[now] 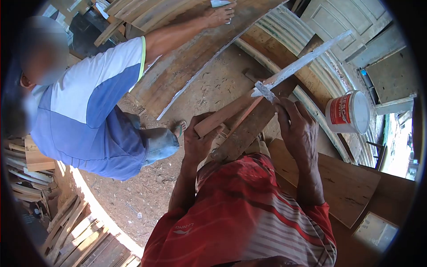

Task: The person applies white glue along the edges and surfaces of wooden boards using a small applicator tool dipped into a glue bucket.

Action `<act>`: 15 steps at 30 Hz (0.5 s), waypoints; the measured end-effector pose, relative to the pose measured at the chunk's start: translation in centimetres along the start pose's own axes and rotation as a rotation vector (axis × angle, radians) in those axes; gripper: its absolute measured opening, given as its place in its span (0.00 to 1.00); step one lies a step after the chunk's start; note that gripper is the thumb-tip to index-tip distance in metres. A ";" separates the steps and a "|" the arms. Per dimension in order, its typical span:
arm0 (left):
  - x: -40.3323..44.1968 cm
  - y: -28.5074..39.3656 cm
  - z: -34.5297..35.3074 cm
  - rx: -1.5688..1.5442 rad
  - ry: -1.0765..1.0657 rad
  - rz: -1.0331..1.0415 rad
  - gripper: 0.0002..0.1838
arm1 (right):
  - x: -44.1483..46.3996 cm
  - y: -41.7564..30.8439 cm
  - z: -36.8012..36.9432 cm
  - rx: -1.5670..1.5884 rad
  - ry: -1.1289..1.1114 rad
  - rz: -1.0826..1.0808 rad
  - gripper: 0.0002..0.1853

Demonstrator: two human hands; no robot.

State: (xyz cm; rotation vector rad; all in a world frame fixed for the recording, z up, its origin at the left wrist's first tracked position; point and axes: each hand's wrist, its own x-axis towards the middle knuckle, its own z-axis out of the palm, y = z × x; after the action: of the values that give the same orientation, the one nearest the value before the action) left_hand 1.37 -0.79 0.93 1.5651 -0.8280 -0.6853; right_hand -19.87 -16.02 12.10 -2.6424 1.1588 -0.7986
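Note:
My left hand (pixel 201 139) is closed round the near end of a long wooden strip (pixel 227 113). The far half of the strip carries a grey-white putty-like coating and points away to the upper right. My right hand (pixel 297 122) is closed on a small flat scraper (pixel 265 91), smeared with the same grey paste and touching the strip where the coating begins. Its handle is hidden by my fingers. Beneath the strip, a thicker brown beam (pixel 249 131) runs out from near my lap.
A white bucket with a red label (pixel 340 111) stands at the right. Across from me, a person in a blue and white shirt (pixel 95 102) reaches over a wide board (pixel 178 84) with grey-coated edges. Stacked timber (pixel 73 231) lies at lower left; a panelled door (pixel 344 24) leans at upper right.

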 end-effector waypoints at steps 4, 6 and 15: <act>0.3 -0.1 -0.2 0.012 -0.002 0.029 0.24 | -0.5 -0.6 -0.3 0.027 -0.028 -0.042 0.11; 0.5 -0.4 -0.3 0.065 0.002 0.081 0.24 | -0.3 -1.0 -0.1 0.036 -0.028 -0.029 0.10; 0.7 -0.9 -0.4 0.022 -0.004 0.088 0.24 | 0.7 0.7 0.3 -0.043 0.043 0.088 0.07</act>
State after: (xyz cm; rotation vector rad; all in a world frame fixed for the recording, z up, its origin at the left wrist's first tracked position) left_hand 2.17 -1.05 0.15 1.5379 -0.9047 -0.6181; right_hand -19.82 -17.05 11.90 -2.5997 1.3073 -0.8276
